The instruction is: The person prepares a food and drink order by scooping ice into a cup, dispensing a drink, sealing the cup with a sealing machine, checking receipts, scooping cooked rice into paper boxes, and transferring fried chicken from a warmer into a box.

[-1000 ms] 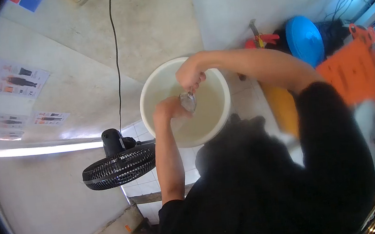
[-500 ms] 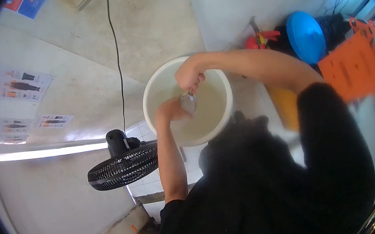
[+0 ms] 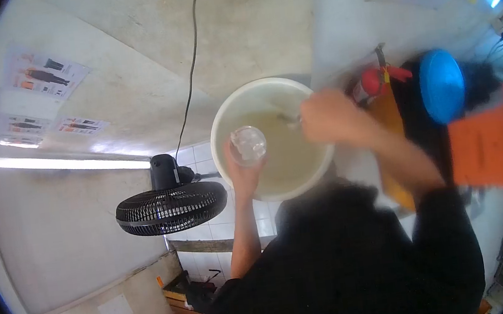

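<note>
A person's left hand (image 3: 244, 171), fingers wrapped around a clear cup (image 3: 249, 146) seen nearly end-on, holds it over a white tub (image 3: 266, 82), left of a blurred object (image 3: 288, 120) beside the right hand (image 3: 332, 117), whose grip cannot be told.

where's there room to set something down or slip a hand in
White tiles show bare between the fan and left forearm, perhaps enough for something small. Inside the white tub, a hand could probably pass between the clear cup and the near right rim. It's crowded at right: fire extinguisher, blue round object and orange panel.
</note>
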A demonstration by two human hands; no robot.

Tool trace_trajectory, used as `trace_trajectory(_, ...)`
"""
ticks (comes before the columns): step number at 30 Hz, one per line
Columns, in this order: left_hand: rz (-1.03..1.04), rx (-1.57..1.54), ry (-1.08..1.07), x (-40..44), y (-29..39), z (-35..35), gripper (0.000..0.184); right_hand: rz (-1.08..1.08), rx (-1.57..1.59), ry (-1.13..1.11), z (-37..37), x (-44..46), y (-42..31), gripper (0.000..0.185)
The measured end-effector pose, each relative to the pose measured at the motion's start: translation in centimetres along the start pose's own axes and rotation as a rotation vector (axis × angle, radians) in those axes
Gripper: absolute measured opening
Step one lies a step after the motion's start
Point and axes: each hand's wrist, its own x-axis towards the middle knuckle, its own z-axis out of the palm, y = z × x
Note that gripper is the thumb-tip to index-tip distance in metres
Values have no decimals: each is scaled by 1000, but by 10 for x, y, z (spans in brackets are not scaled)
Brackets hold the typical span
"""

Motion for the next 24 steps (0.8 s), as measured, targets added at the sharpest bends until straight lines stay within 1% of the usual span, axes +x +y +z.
trace_trajectory(1,-3,7,-1,0,9,0,91,-3,7,-2,27,7,4,24)
trace_trajectory(3,67,78,128,3,24,8,88,-171,106,237,73,10,15,28)
trace_trajectory(4,92,324,172,1,14,3,87,-132,112,248,74,0,16,28)
trace_trajectory(5,130,388,172,1,9,2,85,-124,311,494,71,-13,25,28)
trace_trajectory(6,169,453,173,3,3,3,82,-82,466,764,65,-33,52,29)
trace_trajectory(7,128,405,157,4,12,8,83,49,410,799,63,-54,95,29)
trace_trajectory(8,87,358,143,3,22,12,83,212,484,899,69,-65,140,27)
trace_trajectory(9,73,252,132,3,23,18,87,339,564,1005,75,-70,186,26)
trace_trajectory(10,57,147,123,2,24,23,91,535,584,1130,84,-75,241,28)
trace_trajectory(11,52,126,109,-2,17,18,93,718,617,1241,103,-79,304,30)
trace_trajectory(12,60,117,90,-5,16,18,93,830,285,1320,139,-78,394,36)
trace_trajectory(13,72,276,54,-6,20,19,95,952,224,1347,148,-82,456,38)
trace_trajectory(15,74,440,35,7,35,35,96,1207,-83,1403,154,-81,544,43)
trace_trajectory(16,59,310,14,15,46,46,96,1197,33,1245,153,-92,590,44)
trace_trajectory(17,29,206,26,12,56,46,95,1145,157,1061,176,-101,649,45)
trace_trajectory(18,-90,278,-11,8,60,46,98,971,-408,544,199,-111,700,40)
trace_trajectory(19,-106,293,6,10,61,44,100,946,-291,589,204,-113,730,41)
trace_trajectory(21,-137,321,39,12,63,43,107,975,-35,756,203,-132,730,42)
trace_trajectory(22,-36,471,-30,15,57,34,107,977,31,788,209,-138,746,43)
trace_trajectory(24,-104,341,41,8,75,37,104,1016,116,852,196,-160,753,44)
